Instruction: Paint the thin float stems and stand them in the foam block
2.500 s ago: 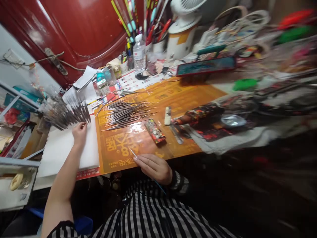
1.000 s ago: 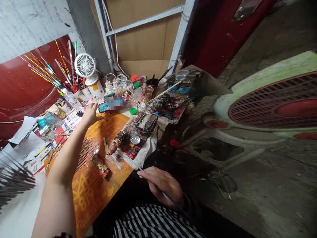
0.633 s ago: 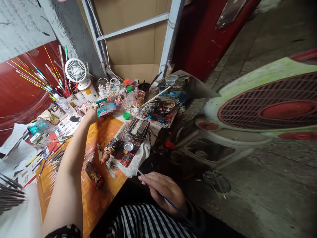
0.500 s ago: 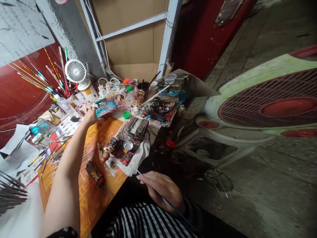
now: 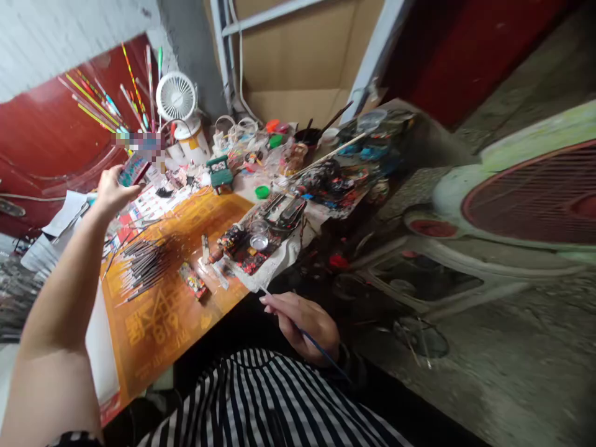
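Note:
My left hand [image 5: 110, 189] is raised above the back left of the table, fingers closed round a phone [image 5: 134, 167] with a bright screen. My right hand [image 5: 302, 320] rests low by my lap at the table's near edge, pinching a thin paintbrush [image 5: 298, 330] whose tip points up toward the table. Between the hands, on the orange printed sheet [image 5: 167, 310], lies a bundle of thin dark sticks [image 5: 146, 267] and a small paint-smeared block [image 5: 193, 279]. A paint-stained palette [image 5: 261, 236] sits on a white cloth to the right of them.
A small white desk fan [image 5: 176, 96], a green phone stand [image 5: 220, 172], jars, cables and upright coloured floats [image 5: 107, 99] crowd the table's back. A large floor fan with a red grille [image 5: 535, 198] stands on the concrete floor at right. Cardboard and a red door rise behind.
My left hand took the phone from its stand at the back of the table and lifted it up and to the left. My right hand kept the brush in place. The view swung.

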Available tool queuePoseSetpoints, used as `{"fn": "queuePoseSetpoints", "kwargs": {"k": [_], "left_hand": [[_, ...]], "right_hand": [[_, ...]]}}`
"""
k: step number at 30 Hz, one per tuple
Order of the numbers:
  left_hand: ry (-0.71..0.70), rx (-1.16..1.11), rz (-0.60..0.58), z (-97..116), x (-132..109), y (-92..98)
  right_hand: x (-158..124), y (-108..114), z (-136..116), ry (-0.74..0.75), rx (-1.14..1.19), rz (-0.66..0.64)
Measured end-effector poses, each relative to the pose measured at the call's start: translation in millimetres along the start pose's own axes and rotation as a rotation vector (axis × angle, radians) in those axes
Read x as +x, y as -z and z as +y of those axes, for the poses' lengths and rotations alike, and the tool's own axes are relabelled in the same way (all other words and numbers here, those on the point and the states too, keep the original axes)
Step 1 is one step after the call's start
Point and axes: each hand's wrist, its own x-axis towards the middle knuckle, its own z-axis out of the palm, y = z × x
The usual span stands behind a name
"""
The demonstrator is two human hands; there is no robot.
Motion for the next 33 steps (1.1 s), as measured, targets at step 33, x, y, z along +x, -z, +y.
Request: {"fn": "queuePoseSetpoints", "kwargs": {"k": [33], "left_hand": [[0.162, -0.458, 0.277, -14.2, -278.3, 59.2]], "right_hand": [[95.0, -248.8, -33.3, -0.105, 0.133, -0.228]]}}
